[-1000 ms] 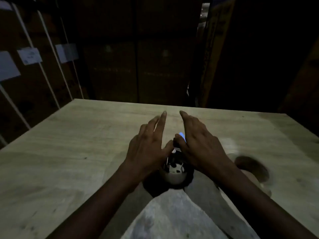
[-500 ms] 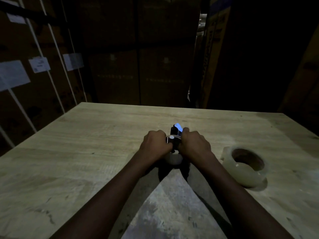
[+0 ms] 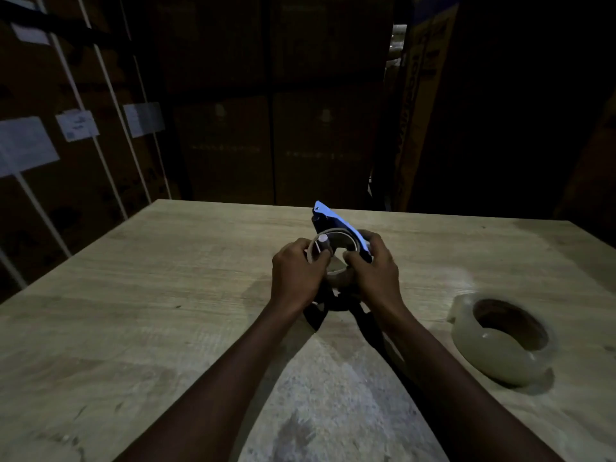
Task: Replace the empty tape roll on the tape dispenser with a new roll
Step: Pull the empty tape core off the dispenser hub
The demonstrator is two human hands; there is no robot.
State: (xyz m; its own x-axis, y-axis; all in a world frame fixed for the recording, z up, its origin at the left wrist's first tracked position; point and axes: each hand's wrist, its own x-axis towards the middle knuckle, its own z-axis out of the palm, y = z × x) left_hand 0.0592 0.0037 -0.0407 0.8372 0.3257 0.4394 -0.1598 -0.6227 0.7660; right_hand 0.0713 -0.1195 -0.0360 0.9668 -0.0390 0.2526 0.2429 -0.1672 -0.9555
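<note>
The small blue-and-black plastic tape dispenser (image 3: 336,228) is held just above the middle of the pale wooden table (image 3: 166,295), its blue blade end pointed to the far side. It is gripped from both sides: the left hand (image 3: 296,271) is curled onto the thin, pale empty cardboard core (image 3: 328,258) on the spindle, with fingers pinched at the core's left rim, while the right hand (image 3: 373,271) is wrapped around the dispenser's body. The core is judged light and easily crushed, so it is best taken at its rim and slid off sideways; the dispenser is judged stiff and light, with a toothed cutter to be avoided. The new roll of clear tape (image 3: 500,341) lies flat near the right edge, well apart from the hands; it is judged heavier, smooth and sticky at its loose end, best grasped around its outer wall. Open table is left all around, with dark stacked cardboard boxes (image 3: 273,138) beyond the far edge.
</note>
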